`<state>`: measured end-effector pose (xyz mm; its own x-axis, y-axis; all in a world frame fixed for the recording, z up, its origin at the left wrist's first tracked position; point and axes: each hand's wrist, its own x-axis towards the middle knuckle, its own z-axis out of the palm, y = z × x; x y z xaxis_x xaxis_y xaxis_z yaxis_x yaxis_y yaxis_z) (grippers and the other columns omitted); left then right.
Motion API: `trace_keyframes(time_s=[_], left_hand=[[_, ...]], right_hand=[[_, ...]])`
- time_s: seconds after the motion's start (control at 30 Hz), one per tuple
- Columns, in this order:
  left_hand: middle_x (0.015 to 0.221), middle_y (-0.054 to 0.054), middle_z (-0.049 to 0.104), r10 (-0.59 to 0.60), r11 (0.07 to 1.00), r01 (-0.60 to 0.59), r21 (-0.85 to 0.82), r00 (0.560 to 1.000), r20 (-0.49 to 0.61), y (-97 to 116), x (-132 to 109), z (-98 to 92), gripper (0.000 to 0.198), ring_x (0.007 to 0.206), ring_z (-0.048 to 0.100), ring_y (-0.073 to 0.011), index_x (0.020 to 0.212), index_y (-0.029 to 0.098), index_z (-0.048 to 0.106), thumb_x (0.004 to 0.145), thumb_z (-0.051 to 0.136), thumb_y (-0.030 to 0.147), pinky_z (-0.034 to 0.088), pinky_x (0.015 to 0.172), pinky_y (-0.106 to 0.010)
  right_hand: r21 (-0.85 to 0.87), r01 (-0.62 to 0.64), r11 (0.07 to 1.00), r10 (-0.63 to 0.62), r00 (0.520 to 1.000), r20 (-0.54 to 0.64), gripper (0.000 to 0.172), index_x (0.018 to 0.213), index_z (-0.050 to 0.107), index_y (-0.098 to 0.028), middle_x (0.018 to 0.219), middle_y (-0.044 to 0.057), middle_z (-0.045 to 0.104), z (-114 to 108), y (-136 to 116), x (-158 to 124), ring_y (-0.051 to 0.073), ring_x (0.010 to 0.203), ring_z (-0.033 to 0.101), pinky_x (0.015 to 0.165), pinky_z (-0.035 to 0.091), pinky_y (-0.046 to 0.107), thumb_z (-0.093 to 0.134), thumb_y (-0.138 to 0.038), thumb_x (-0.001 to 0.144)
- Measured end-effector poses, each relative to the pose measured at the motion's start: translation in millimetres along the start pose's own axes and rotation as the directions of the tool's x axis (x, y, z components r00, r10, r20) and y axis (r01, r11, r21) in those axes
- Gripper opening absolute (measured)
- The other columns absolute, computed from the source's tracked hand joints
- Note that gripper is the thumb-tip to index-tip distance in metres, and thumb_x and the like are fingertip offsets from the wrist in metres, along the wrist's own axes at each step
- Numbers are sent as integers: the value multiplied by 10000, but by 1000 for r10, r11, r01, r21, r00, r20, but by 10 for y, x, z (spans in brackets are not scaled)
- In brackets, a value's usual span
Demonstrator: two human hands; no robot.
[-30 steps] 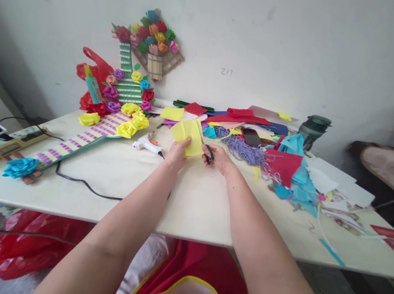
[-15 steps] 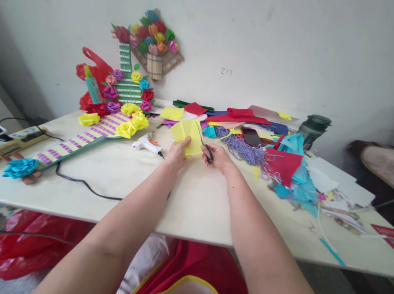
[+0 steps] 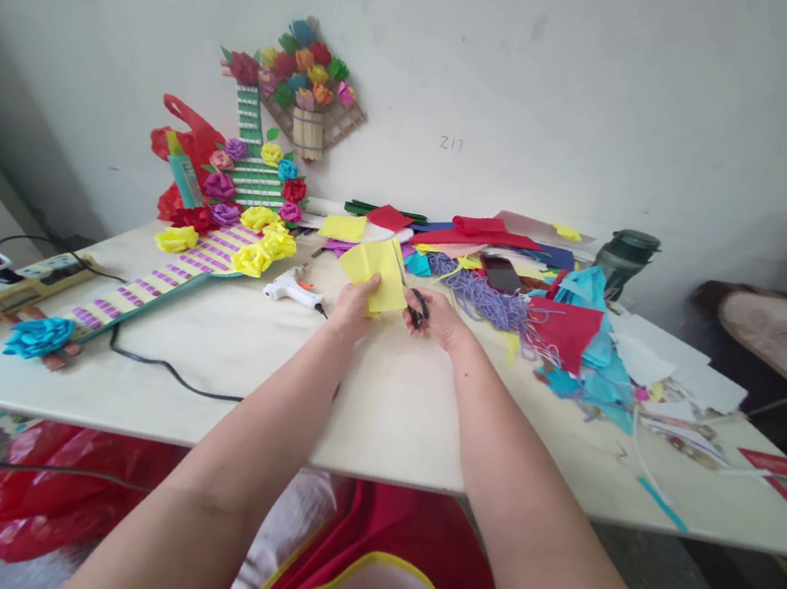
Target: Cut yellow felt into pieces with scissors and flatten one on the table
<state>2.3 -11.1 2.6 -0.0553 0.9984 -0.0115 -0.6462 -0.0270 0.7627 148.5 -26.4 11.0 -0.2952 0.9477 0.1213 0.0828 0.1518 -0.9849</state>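
Your left hand [image 3: 352,309] pinches the lower edge of the square sheet of yellow paper [image 3: 373,266], thumb on top, lifting it tilted just above the pale wooden table [image 3: 379,414] at centre frame. Your right hand [image 3: 441,319] is closed through the loops of the black-handled scissors [image 3: 417,307], blades at the sheet's right edge; whether the blades are open is too small to tell. To cut well, I'd say grip the paper close to the cut line so it stays taut, feed the sheet into the blades rather than chasing it, and use long strokes. The white glue gun [image 3: 293,293] lies just left of your left hand; the tangle of purple yarn [image 3: 488,301] and the heap of red and blue paper scraps [image 3: 583,343] sit right of centre, so mind the blade tips near them.
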Motion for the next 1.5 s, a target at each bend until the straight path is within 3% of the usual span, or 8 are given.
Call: trace_keyframes(time_s=[0.4, 0.67, 0.97, 1.23, 1.5], left_hand=[[784, -69, 689, -17, 1000, 17, 0, 999, 36, -41, 30, -10, 215, 687, 659, -184, 933, 110, 619, 722, 611, 147, 512, 666, -280], [744, -63, 682, -12, 1000, 12, 2, 999, 41, -32, 24, -13, 124, 646, 655, -181, 857, 109, 616, 738, 588, 133, 514, 611, -270], [826, -94, 697, -28, 1000, 28, -3, 999, 27, -17, 8, 8, 186, 774, 666, -211, 927, 99, 623, 749, 583, 132, 526, 679, -289], [714, -46, 674, -16, 1000, 16, 9, 1000, 0, -9, 15, 3, 173, 606, 637, -162, 920, 100, 613, 752, 578, 124, 493, 551, -245], [732, -53, 685, -24, 999, 25, -21, 999, 24, -25, 35, -11, 165, 678, 659, -182, 902, 110, 621, 742, 585, 127, 518, 637, -269]], right_hand=[[-36, 33, 999, -34, 999, -34, 341, 690, 500, -178, 493, -40, 543, -17, -7, 1, 73, 361, 509, 295, 252, 156, 585, -507, 711], [-44, 26, 999, -28, 998, -50, 335, 684, 502, -177, 497, -36, 543, -10, 2, 8, 73, 362, 506, 295, 255, 160, 577, -502, 723], [-15, 22, 1000, -23, 998, -62, 321, 638, 473, -180, 464, -51, 500, 0, -21, 0, 53, 330, 442, 285, 219, 164, 617, -458, 710], [-22, 11, 1000, -13, 996, -83, 301, 692, 512, -171, 460, -62, 506, 2, 7, 37, 46, 315, 429, 275, 216, 158, 665, -431, 683], [-18, 26, 999, -27, 998, -55, 300, 737, 495, -181, 475, -59, 532, 14, -25, 14, 62, 340, 480, 279, 235, 155, 622, -453, 722]])
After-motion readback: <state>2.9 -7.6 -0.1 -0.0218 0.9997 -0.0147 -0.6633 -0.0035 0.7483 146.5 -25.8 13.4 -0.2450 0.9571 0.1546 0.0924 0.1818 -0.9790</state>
